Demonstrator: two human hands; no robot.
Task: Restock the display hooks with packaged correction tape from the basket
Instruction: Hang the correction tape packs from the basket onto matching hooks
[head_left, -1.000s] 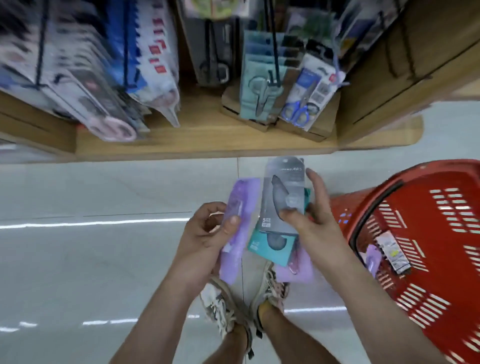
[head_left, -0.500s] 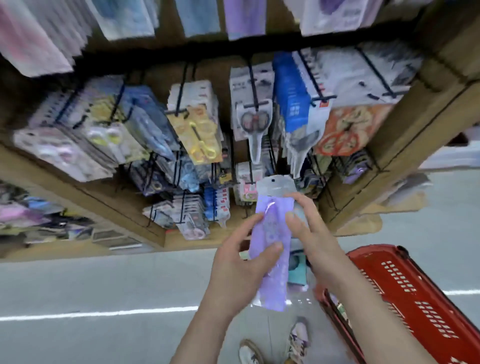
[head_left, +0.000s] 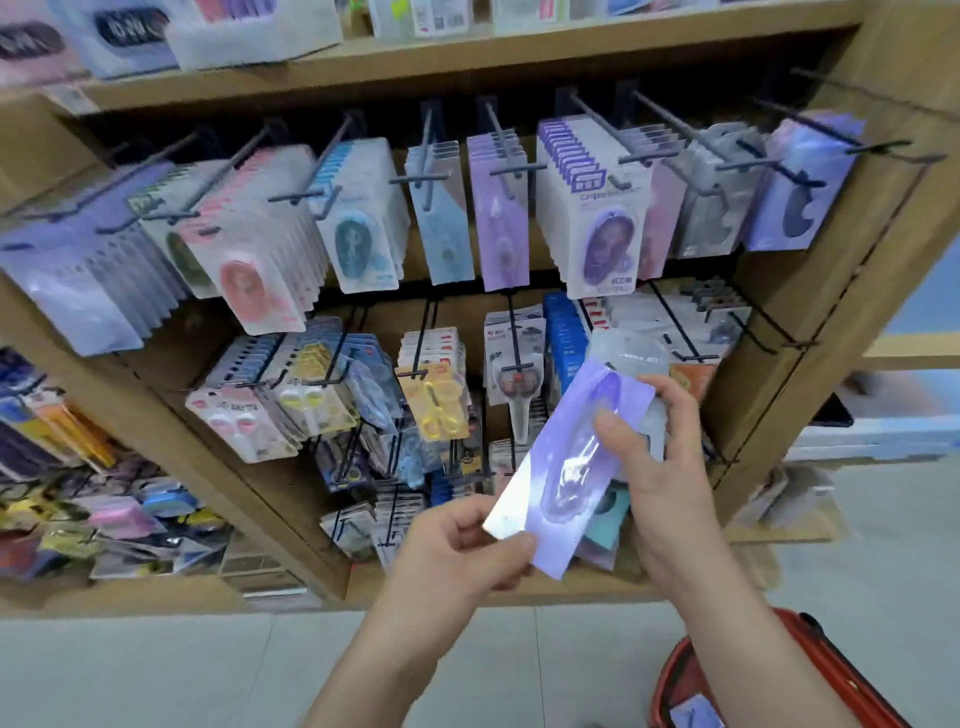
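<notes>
My left hand (head_left: 457, 551) pinches the lower corner of a purple correction tape pack (head_left: 566, 467), which tilts up to the right. My right hand (head_left: 649, 457) grips a stack of other packs (head_left: 631, 364), grey on top and teal below, with its thumb lying on the purple pack. Both hands are in front of the lower row of hooks. Above them runs a row of display hooks (head_left: 514, 166) hung with correction tape packs in purple, blue and pink. The red basket (head_left: 810, 675) sits on the floor at the bottom right, with a purple pack inside.
A wooden shelf unit (head_left: 810, 312) frames the hooks; its right side panel stands close to my right hand. Lower hooks carry scissors (head_left: 436, 400) and other stationery. More goods hang at the far left. Grey tiled floor lies below.
The view has risen from the floor to the tape hooks. Both hands have lifted the packs up in front of the shelf, and the purple pack now tilts to the right.
</notes>
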